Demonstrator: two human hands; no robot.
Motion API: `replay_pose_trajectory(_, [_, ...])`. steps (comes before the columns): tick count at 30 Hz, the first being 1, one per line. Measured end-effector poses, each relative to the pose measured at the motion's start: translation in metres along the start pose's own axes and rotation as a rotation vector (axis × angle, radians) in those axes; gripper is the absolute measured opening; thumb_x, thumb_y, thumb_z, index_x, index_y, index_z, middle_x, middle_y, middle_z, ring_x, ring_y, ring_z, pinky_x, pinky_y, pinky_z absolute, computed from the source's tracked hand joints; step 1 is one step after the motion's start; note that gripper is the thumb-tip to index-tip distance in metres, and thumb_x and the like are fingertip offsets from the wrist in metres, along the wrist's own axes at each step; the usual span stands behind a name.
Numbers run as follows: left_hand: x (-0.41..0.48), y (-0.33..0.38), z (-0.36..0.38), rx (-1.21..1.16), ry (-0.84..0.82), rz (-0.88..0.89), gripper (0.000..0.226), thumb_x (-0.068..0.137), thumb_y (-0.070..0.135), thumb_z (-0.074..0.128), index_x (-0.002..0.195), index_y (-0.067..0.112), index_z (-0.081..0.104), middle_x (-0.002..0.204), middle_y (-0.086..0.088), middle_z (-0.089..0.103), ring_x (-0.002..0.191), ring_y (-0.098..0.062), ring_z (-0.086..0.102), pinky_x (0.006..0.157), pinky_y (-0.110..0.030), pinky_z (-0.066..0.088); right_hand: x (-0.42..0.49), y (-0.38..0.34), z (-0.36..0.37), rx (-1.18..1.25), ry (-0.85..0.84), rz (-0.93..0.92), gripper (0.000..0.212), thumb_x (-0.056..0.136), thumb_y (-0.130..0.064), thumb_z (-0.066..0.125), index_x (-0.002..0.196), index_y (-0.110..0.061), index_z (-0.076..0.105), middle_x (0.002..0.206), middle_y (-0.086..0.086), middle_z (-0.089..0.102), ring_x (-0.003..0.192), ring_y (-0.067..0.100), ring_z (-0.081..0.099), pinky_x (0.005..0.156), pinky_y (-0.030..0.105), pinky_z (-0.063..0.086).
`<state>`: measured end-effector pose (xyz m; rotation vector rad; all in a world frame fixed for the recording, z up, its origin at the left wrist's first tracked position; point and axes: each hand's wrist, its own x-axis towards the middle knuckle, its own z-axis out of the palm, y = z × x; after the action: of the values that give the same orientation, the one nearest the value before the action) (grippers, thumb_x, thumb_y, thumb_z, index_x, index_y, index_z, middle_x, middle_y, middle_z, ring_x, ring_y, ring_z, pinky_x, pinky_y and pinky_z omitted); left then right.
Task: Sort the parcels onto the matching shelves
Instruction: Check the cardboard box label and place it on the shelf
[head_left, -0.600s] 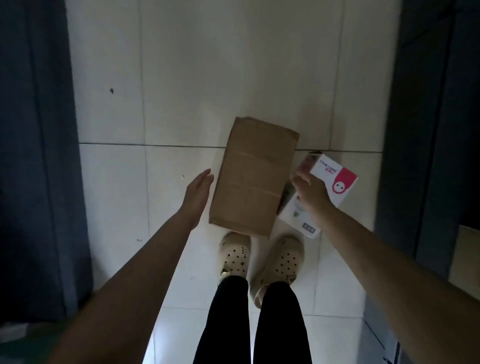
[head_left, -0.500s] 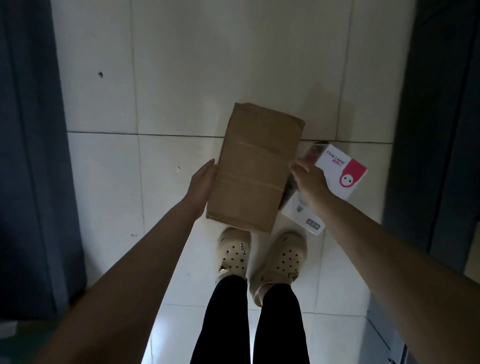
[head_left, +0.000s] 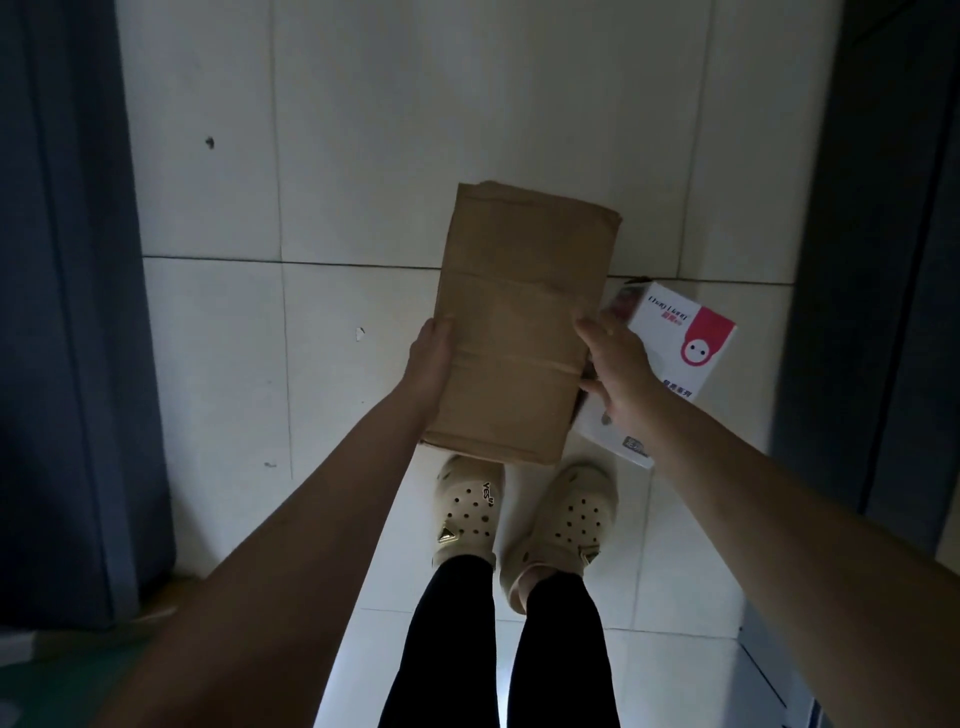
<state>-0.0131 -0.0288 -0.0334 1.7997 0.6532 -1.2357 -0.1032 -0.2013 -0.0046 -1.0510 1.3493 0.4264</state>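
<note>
A brown cardboard parcel (head_left: 519, 322) is held flat in front of me, above the tiled floor. My left hand (head_left: 431, 358) presses against its left side. My right hand (head_left: 618, 364) grips its right side, thumb on top. Under the parcel's right edge, a white box with a pink face logo (head_left: 685, 338) sticks out past my right hand; whether that hand also holds it is unclear.
White tiled floor (head_left: 415, 130) stretches ahead. Dark blue shelving or panels stand on the left (head_left: 62, 312) and dark ones on the right (head_left: 883, 260), forming a narrow aisle. My feet in beige clogs (head_left: 467, 509) are below the parcel.
My left hand has come in from open air to press on the parcel's left side. My right hand's thumb has shifted onto the parcel's top.
</note>
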Motion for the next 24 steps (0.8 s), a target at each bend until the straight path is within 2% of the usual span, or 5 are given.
replay_pose_trajectory(5, [-0.082, 0.076, -0.003, -0.092, 0.128, 0.094, 0.070, 0.082, 0.055, 0.036, 0.142, 0.023, 0.046, 0.145, -0.011, 0.045, 0.127, -0.030, 0.049, 0.108, -0.049, 0.040, -0.058, -0.064, -0.001, 0.095, 0.040, -0.155, 0.059, 0.088, -0.060, 0.049, 0.122, -0.013, 0.058, 0.106, 0.019, 0.063, 0.121, 0.042, 0.047, 0.088, 0.044, 0.050])
replay_pose_trajectory(6, [-0.101, 0.091, -0.006, -0.121, 0.142, 0.116, 0.068, 0.085, 0.055, 0.036, 0.145, 0.024, 0.042, 0.149, -0.011, 0.040, 0.130, -0.030, 0.046, 0.111, -0.048, 0.037, -0.076, -0.081, -0.003, 0.138, 0.041, -0.188, 0.062, 0.086, -0.062, 0.049, 0.109, -0.005, 0.059, 0.091, 0.017, 0.061, 0.081, 0.011, 0.041, 0.080, 0.038, 0.049])
replay_pose_trajectory(7, [-0.119, 0.105, -0.010, -0.164, 0.146, 0.138, 0.069, 0.087, 0.057, 0.037, 0.148, 0.024, 0.039, 0.152, -0.009, 0.036, 0.133, -0.028, 0.043, 0.113, -0.047, 0.035, -0.093, -0.097, -0.006, 0.173, 0.047, -0.210, 0.064, 0.083, -0.067, 0.050, 0.102, -0.007, 0.060, 0.089, 0.014, 0.062, 0.077, 0.026, 0.060, 0.078, 0.036, 0.048])
replay_pose_trajectory(19, [-0.450, 0.258, -0.074, -0.500, 0.010, 0.514, 0.058, 0.103, 0.045, 0.018, 0.134, 0.013, 0.056, 0.129, 0.002, 0.059, 0.111, -0.005, 0.053, 0.112, -0.043, 0.038, -0.452, -0.240, -0.063, 0.395, 0.005, -0.393, 0.120, 0.046, -0.096, 0.041, 0.131, -0.013, 0.055, 0.133, 0.014, 0.061, 0.121, 0.029, 0.057, 0.105, 0.051, 0.040])
replay_pose_trajectory(24, [-0.564, 0.254, -0.108, -0.529, 0.016, 0.615, 0.058, 0.104, 0.042, 0.025, 0.128, 0.004, 0.062, 0.134, -0.006, 0.062, 0.120, -0.012, 0.056, 0.112, -0.044, 0.040, -0.573, -0.243, -0.091, 0.437, -0.166, -0.468, 0.082, 0.083, -0.079, 0.018, 0.149, -0.033, 0.029, 0.155, 0.013, 0.035, 0.139, 0.037, 0.037, 0.110, 0.066, 0.024])
